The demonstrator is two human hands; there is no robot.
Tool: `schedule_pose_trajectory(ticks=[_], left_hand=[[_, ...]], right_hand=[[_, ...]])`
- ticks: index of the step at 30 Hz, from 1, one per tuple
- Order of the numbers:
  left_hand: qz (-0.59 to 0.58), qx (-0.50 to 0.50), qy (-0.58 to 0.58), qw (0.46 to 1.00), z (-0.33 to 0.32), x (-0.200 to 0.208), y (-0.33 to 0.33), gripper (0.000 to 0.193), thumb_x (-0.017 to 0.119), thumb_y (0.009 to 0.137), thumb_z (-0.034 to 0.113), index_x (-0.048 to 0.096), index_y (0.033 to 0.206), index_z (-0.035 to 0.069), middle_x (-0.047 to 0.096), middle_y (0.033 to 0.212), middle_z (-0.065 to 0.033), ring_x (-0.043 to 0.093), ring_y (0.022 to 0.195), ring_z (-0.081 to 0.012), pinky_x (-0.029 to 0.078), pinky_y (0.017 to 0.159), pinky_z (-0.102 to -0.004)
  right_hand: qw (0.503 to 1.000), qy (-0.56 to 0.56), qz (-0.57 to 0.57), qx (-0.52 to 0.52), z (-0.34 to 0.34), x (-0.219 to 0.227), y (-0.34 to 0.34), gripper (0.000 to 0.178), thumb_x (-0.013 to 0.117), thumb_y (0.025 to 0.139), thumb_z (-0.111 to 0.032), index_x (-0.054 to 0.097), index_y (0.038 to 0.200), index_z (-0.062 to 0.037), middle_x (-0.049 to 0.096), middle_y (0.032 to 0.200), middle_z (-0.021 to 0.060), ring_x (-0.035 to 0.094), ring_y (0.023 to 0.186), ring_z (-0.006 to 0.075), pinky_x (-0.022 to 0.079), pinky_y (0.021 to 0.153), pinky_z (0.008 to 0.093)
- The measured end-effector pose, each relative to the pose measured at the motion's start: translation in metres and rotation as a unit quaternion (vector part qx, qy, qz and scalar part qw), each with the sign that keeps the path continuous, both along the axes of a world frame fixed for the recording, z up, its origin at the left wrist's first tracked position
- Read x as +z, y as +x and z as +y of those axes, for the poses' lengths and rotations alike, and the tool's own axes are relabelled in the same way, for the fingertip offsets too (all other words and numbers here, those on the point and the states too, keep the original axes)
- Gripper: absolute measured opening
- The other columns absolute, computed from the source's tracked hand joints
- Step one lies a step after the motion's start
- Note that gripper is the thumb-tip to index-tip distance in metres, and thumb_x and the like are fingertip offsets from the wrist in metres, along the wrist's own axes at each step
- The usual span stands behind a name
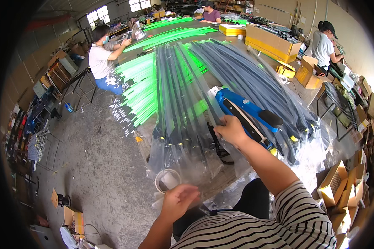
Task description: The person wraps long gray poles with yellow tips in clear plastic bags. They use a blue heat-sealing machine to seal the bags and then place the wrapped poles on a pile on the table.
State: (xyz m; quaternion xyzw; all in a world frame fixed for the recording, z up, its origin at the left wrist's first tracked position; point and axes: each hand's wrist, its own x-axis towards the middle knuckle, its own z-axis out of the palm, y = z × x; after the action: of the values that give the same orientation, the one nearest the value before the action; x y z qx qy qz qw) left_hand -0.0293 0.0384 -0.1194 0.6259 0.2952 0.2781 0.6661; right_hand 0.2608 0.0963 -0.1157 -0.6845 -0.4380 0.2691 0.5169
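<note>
My right hand (232,129) is closed round a dark rod in a clear plastic sleeve (210,106), which slants across the table from the far side. Low in front of me, my left hand (180,201) has its fingers loosely curved and slightly blurred, with nothing visible in them. It is beside a white tape ring (168,179) and the loose sleeve ends. To the left of my right hand lie several sleeved dark rods (176,95) with yellow bits near their ends. A blue bag sealer (249,112) with a black handle rests just beyond my right wrist, on another pile of sleeved rods (253,79).
Bright green rods (139,87) with white tips overhang the table's left side. A person (106,60) sits there, another (211,15) is at the far end, and a third (323,47) stands at right. A long carton (270,43) and yellow tape (285,69) lie at the right edge.
</note>
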Motion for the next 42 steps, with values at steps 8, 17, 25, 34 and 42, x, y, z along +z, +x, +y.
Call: schedule_pose_trajectory(ticks=[8, 17, 25, 34, 42], left_hand=[[-0.127, 0.149, -0.083, 0.977, 0.041, 0.020, 0.019, 0.038, 0.058, 0.083, 0.010, 0.046, 0.113, -0.010, 0.057, 0.102, -0.0231, 0.061, 0.088, -0.0279, 0.051, 0.078, -0.0352], [-0.330, 0.308, -0.112, 0.885, 0.115, 0.066, 0.013, 0.041, 0.057, 0.083, 0.034, 0.054, 0.095, -0.005, 0.061, 0.090, -0.0166, 0.061, 0.079, -0.0250, 0.051, 0.071, -0.0338], [-0.314, 0.291, -0.153, 0.890, 0.098, 0.053, 0.025, 0.024, 0.060, 0.082, 0.016, 0.056, 0.094, -0.004, 0.062, 0.090, -0.0152, 0.062, 0.079, -0.0221, 0.053, 0.067, -0.0312], [-0.286, 0.232, -0.198, 0.908, 0.053, 0.032, 0.058, 0.014, 0.058, 0.083, 0.009, 0.059, 0.091, -0.002, 0.062, 0.092, -0.0158, 0.061, 0.084, -0.0242, 0.051, 0.073, -0.0365], [-0.298, 0.161, -0.192, 0.921, 0.046, 0.025, 0.059, 0.014, 0.058, 0.082, 0.008, 0.060, 0.093, -0.001, 0.062, 0.090, -0.0143, 0.062, 0.083, -0.0234, 0.052, 0.073, -0.0352]], right_hand=[[0.994, -0.026, -0.048, 0.095, -0.163, 0.024, -0.028, 0.015, 0.070, 0.068, -0.008, 0.058, 0.075, -0.0031, 0.053, 0.062, 0.0018, 0.048, 0.055, 0.0074, 0.039, 0.049, 0.0237], [0.970, -0.059, 0.079, 0.221, -0.226, -0.017, -0.037, 0.012, 0.069, 0.065, 0.000, 0.063, 0.076, -0.0007, 0.055, 0.061, 0.0012, 0.047, 0.051, 0.0043, 0.033, 0.045, 0.0198], [0.962, -0.053, 0.135, 0.233, -0.239, -0.030, -0.025, 0.014, 0.070, 0.065, 0.002, 0.062, 0.077, 0.0008, 0.055, 0.062, -0.0008, 0.047, 0.052, 0.0029, 0.033, 0.045, 0.0182], [0.963, -0.068, 0.138, 0.221, -0.224, -0.008, -0.029, 0.011, 0.068, 0.069, 0.001, 0.062, 0.078, 0.0008, 0.055, 0.061, -0.0022, 0.047, 0.052, 0.0015, 0.033, 0.045, 0.0166], [0.957, -0.080, 0.178, 0.215, -0.220, -0.002, -0.028, 0.011, 0.068, 0.070, 0.002, 0.060, 0.076, 0.0011, 0.053, 0.060, -0.0023, 0.046, 0.050, 0.0013, 0.032, 0.043, 0.0166]])
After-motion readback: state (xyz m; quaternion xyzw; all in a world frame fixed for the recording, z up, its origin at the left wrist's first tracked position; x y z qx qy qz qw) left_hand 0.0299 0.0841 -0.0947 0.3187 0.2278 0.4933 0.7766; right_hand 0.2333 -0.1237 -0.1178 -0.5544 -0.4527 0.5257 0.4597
